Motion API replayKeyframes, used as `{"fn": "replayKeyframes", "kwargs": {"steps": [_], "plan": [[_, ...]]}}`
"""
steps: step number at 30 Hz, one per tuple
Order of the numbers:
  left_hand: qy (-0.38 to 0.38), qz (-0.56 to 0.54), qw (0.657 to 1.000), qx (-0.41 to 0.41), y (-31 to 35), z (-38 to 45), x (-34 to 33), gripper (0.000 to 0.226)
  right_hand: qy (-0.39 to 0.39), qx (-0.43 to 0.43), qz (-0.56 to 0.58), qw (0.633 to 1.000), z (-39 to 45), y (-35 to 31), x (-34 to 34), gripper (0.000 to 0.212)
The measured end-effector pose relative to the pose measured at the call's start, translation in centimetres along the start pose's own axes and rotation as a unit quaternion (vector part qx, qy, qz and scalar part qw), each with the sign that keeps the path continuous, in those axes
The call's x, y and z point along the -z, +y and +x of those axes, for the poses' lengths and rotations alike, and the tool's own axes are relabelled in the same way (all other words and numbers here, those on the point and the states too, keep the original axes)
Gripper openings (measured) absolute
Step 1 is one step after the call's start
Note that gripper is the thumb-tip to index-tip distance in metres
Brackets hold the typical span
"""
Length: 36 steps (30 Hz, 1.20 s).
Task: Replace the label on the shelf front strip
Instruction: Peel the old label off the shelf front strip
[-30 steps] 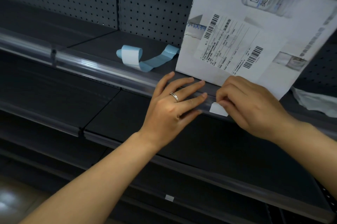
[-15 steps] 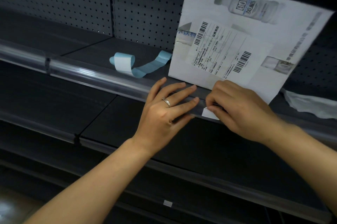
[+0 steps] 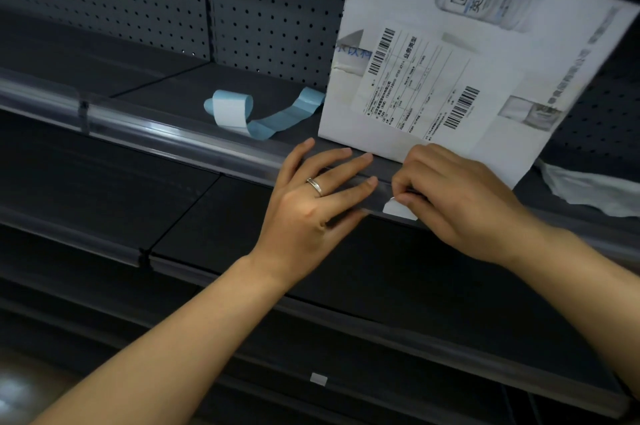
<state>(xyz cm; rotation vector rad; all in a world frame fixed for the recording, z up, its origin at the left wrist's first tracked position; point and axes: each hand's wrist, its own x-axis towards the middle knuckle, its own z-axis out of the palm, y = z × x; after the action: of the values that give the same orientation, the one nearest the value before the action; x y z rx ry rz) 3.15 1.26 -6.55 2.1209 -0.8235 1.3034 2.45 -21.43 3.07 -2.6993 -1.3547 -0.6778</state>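
Now the left hand (image 3: pixel 313 203) lies flat as before, fingers straight and pressed along the clear shelf front strip (image 3: pixel 194 144). The right hand (image 3: pixel 453 196) has curled tighter, fingertips pinching the small white label (image 3: pixel 398 209), which sits at the strip's lower edge with less of it showing than a second ago. Behind them, the printed sheet (image 3: pixel 467 61) leans unchanged.

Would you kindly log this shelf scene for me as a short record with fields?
left hand: fingers straight, pressing flat on the clear front strip
right hand: pinches a small white label at the strip's lower edge
on shelf: curled blue label backing; white carton with barcodes, standing behind the hands
lower strip: one small white tag
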Motion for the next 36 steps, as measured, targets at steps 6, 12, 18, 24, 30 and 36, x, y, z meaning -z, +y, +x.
{"fn": "replayKeyframes", "kwargs": {"steps": [6,12,18,24,30,36], "plan": [[0.012,-0.020,0.999,0.035,1.6,-0.3,0.7,0.026,0.083,-0.050,0.134,0.986,-0.2,0.4,-0.1,0.006],[0.054,-0.097,0.966,0.232,5.7,-1.3,-0.4,0.013,0.239,-0.144,0.266,0.923,0.0,0.7,0.6,0.020],[0.129,-0.089,0.936,0.316,8.6,-0.3,-2.6,0.009,0.208,-0.157,0.278,0.924,-0.3,0.9,0.2,0.031],[0.154,-0.097,0.916,0.356,9.7,0.4,-4.0,0.009,0.246,-0.184,0.351,0.885,-0.3,1.2,0.6,0.037],[0.144,-0.103,0.911,0.372,10.1,0.8,-4.1,0.010,0.273,-0.193,0.394,0.856,-0.3,1.8,0.6,0.040],[0.141,-0.092,0.914,0.369,10.0,0.8,-3.5,0.013,0.278,-0.182,0.412,0.849,-0.4,1.9,0.5,0.041]]}}
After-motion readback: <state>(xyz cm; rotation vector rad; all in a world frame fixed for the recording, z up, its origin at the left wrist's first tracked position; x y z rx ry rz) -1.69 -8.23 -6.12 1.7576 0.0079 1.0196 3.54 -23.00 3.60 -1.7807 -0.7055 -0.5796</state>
